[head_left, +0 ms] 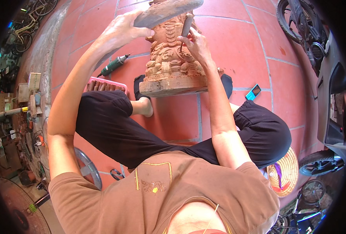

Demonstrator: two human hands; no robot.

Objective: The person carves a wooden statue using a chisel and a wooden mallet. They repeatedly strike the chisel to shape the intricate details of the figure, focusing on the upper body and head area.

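Between my feet a reddish-brown wooden carving [173, 84] lies on its back, its base toward me and its far end partly hidden. Its surface is cut into scrolls and rounded relief. My left hand [124, 29] is closed round a thick, worn wooden mallet [169, 11], raised over the far part of the carving. My right hand [196, 45] grips a chisel [186, 25] by its wooden handle, held nearly upright. The thin metal blade points down into the relief and appears to touch it.
Left of the carving lie a green power tool [113, 65] and a pink basket [106, 84] of chisel-like wooden handles. A blue phone [253, 92] rests on the red tiles to the right. Beyond are a straw hat [286, 175], motorbikes [304, 31] and a fan [18, 210].
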